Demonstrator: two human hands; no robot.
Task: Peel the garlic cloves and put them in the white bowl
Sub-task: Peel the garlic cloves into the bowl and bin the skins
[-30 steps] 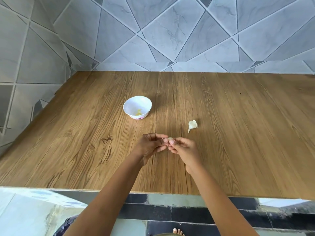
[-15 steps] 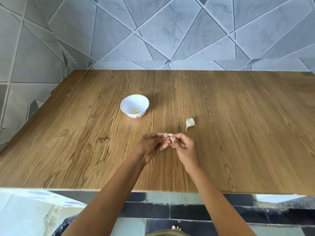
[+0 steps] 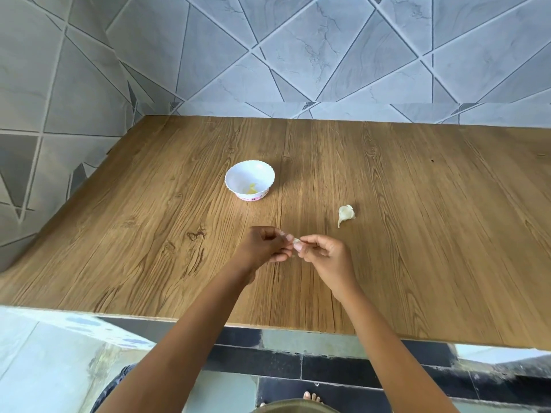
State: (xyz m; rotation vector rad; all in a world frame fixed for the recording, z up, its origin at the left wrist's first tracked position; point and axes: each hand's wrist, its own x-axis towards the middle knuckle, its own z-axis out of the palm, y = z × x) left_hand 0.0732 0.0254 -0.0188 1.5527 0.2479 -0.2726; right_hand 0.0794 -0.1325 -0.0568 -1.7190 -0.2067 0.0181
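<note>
head view, looking down at a wood-grain bench [image 3: 417,234] with dark knots and long streaks in the laminate, set against a wall of grey marbled tiles [image 3: 298,55] cut into triangles. both hands meet over the middle of the bench near its front edge. the left hand [image 3: 265,248] is curled, fingertips bunched, and the right hand [image 3: 323,253] pinches with thumb and forefinger; between them sits a small pale garlic clove [image 3: 296,241], glossy and mostly hidden by the fingertips, so how much skin is left on it cannot be told. beyond the left hand stands the white bowl [image 3: 247,174], round with a scalloped rim and a pink band at its foot, holding a few yellowish peeled pieces [image 3: 252,189]. a second clove [image 3: 346,214], teardrop-shaped in papery white skin with a tapering tail, lies on the bench to the right of the bowl, apart from the hands. compared with half a second ago, the hands still work the same clove in the same spot; the bowl and the loose clove have not moved.
</note>
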